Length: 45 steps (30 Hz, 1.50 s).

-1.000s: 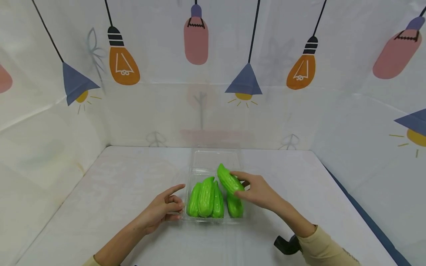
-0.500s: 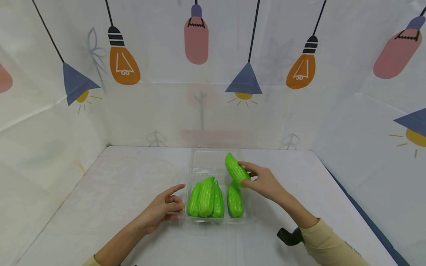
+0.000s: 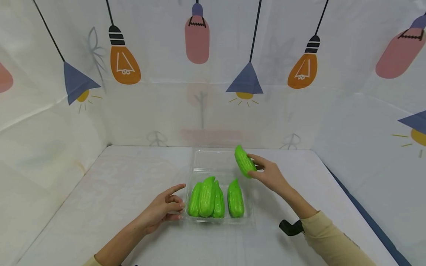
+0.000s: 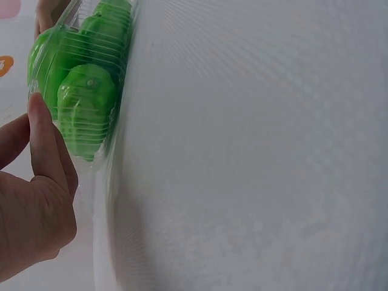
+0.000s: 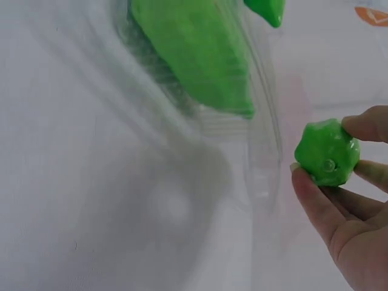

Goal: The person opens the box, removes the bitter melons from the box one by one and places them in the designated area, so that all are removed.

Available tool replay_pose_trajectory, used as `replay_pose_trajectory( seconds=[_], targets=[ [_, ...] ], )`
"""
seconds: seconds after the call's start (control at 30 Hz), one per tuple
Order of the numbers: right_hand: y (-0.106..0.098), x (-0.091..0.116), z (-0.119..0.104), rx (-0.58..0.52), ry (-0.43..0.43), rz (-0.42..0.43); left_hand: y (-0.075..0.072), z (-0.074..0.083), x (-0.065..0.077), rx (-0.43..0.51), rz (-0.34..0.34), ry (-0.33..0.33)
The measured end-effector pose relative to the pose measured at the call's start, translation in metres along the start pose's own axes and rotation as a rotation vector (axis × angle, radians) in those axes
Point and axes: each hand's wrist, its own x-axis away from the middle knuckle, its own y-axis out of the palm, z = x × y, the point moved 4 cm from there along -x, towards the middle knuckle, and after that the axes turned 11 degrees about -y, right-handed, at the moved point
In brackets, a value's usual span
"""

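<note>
Visibly, one container [image 3: 215, 162] holds four gourds [image 3: 207, 197], the right grip [image 3: 267, 175] pinches another gourd [image 3: 244, 162], the left grip [image 3: 164, 208] parted.

Left hand [image 4: 42, 200] touching clear ribbed container [image 4: 121, 91]; green knobbly vegetables [image 4: 88, 109] inside; white tabletop [image 4: 242, 151] beside.

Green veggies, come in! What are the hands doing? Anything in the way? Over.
Right hand holding green veggie up. Left hand touching clear box. Four more veggies visible in it. Nothing seen blocking held one.
</note>
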Motion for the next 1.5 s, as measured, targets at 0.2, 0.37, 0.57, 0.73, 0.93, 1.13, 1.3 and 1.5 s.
replay_pose_trajectory(
  seconds=[0.2, 0.37, 0.57, 0.73, 0.93, 1.13, 1.3, 1.5],
  targets=[
    [-0.006, -0.004, 0.014, -0.071, 0.044, 0.028, 0.0, 0.0, -0.001, 0.006, -0.008, 0.003],
    [-0.009, -0.008, 0.024, -0.154, 0.078, 0.049, 0.0, -0.001, -0.002, 0.01, 0.009, -0.008],
    [-0.009, -0.013, 0.035, -0.185, 0.107, 0.06, 0.001, 0.0, 0.0, 0.007, -0.002, 0.002],
    [-0.009, -0.017, 0.043, -0.177, 0.111, 0.074, 0.001, 0.001, 0.002, 0.009, -0.006, 0.009],
    [-0.009, -0.021, 0.054, -0.171, 0.136, 0.065, 0.002, 0.001, 0.001, 0.008, -0.007, 0.008],
    [-0.004, -0.029, 0.063, -0.149, 0.161, 0.052, 0.001, 0.0, 0.001, 0.006, 0.005, 0.002],
    [0.002, -0.034, 0.067, -0.108, 0.18, 0.039, 0.001, 0.0, 0.001, 0.004, 0.0, 0.006],
    [0.006, -0.037, 0.073, -0.057, 0.191, 0.02, 0.001, -0.001, 0.0, 0.007, 0.0, 0.006]
  ],
)
